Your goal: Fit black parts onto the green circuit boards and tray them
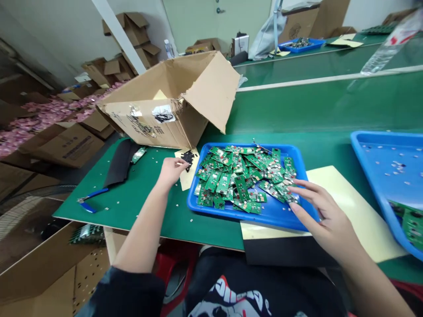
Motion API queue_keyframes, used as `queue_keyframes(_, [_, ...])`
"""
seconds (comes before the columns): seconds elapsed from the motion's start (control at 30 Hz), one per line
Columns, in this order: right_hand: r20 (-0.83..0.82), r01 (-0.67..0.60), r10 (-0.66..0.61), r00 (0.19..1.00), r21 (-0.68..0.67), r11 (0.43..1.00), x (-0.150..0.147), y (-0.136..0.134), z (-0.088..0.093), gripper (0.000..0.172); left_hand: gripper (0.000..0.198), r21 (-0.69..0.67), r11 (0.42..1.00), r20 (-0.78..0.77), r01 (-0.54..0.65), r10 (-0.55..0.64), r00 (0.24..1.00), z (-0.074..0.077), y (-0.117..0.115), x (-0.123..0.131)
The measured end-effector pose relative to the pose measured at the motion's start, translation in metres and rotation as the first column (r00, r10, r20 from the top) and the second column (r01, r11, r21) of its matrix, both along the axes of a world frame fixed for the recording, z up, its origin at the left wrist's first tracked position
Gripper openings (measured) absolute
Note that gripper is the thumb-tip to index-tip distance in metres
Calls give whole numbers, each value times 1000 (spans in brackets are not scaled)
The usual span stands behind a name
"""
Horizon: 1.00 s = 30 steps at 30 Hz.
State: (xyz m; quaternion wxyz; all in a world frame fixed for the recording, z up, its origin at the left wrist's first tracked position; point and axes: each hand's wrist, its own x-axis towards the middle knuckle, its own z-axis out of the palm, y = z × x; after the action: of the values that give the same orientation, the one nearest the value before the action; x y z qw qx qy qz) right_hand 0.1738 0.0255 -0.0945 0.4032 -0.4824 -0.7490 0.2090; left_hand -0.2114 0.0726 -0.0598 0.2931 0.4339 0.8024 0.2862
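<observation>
Head view: your left hand (pixel 171 172) pinches shut beside black bits (pixel 188 159); your right hand (pixel 325 218) rests open on green circuit boards (pixel 241 182) in a blue tray (pixel 276 216).

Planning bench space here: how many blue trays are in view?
3. One blue tray holds green circuit boards under the right hand; a second blue tray sits at the right edge; a third blue tray stands on the far bench. Others may be hidden.
</observation>
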Motion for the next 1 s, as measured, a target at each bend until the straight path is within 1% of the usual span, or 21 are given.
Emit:
queue_keyframes(0.07, [17, -47, 46, 999, 26, 999, 13, -13, -1, 22, 33, -71, 997, -70, 16, -21, 997, -7, 10, -6])
queue_keyframes(0.13, [41, -128, 126, 991, 43, 991, 18, -29, -1, 14, 35, -121, 992, -122, 36, -51, 991, -10, 15, -9])
queue_keyframes(0.2, [82, -242, 238, 968, 43, 969, 15, -45, -1, 10, 35, -155, 986, -159, 64, -89, 983, -9, 17, -11])
queue_keyframes(0.27, [154, -363, 352, 923, 48, 931, 4, -57, -1, 12, 36, -178, 980, -191, 94, -128, 973, -4, 18, -13])
queue_keyframes(0.3, [196, -405, 386, 901, 65, 912, -3, -61, -2, 14, 36, -185, 978, -211, 99, -138, 968, -2, 19, -13])
queue_keyframes(0.33, [239, -431, 400, 885, 91, 898, -10, -64, -4, 16, 36, -187, 977, -235, 99, -143, 962, 1, 19, -13])
queue_keyframes(0.4, [288, -439, 389, 875, 133, 888, -26, -65, -8, 18, 36, -172, 981, -287, 87, -135, 948, 6, 20, -13])
queue_keyframes(0.5, [317, -404, 339, 886, 169, 899, -44, -62, -16, 18, 35, -103, 993, -371, 56, -91, 924, 14, 17, -10])
queue_keyframes(0.57, [333, -364, 289, 898, 191, 912, -51, -60, -21, 20, 35, -40, 999, -421, 36, -50, 906, 20, 8, -5])
queue_keyframes(0.6, [339, -342, 262, 903, 200, 918, -53, -59, -24, 21, 33, -7, 1000, -442, 29, -29, 897, 23, -1, -1])
queue_keyframes(0.67, [348, -307, 222, 911, 211, 928, -55, -59, -28, 23, 26, 62, 997, -468, 35, -2, 884, 28, -25, 15])
queue_keyframes(0.73, [352, -292, 205, 913, 215, 932, -56, -59, -31, 24, 17, 130, 987, -471, 94, -22, 882, 29, -60, 39])
queue_keyframes(0.77, [351, -291, 204, 914, 215, 932, -57, -59, -32, 24, 16, 219, 955, -463, 202, -80, 883, 27, -79, 54])
queue_keyframes(0.8, [348, -292, 207, 915, 214, 932, -57, -59, -32, 24, 18, 272, 904, -455, 329, -181, 872, 23, -97, 70])
queue_keyframes(0.83, [341, -294, 211, 916, 212, 932, -58, -59, -31, 24, 21, 284, 840, -449, 463, -310, 838, 17, -115, 86])
queue_keyframes(0.87, [331, -295, 217, 918, 209, 932, -58, -59, -30, 24, 23, 283, 767, -461, 576, -418, 783, 10, -130, 101])
queue_keyframes(0.9, [317, -298, 226, 921, 203, 933, -58, -59, -29, 24, 22, 278, 703, -486, 655, -486, 727, 1, -143, 115])
queue_keyframes(0.93, [298, -302, 238, 925, 194, 933, -57, -58, -26, 24, 21, 298, 659, -514, 691, -499, 698, -9, -152, 126])
queue_keyframes(1.0, [249, -299, 253, 935, 169, 939, -53, -56, -20, 25, 19, 308, 591, -568, 746, -514, 642, -27, -162, 141])
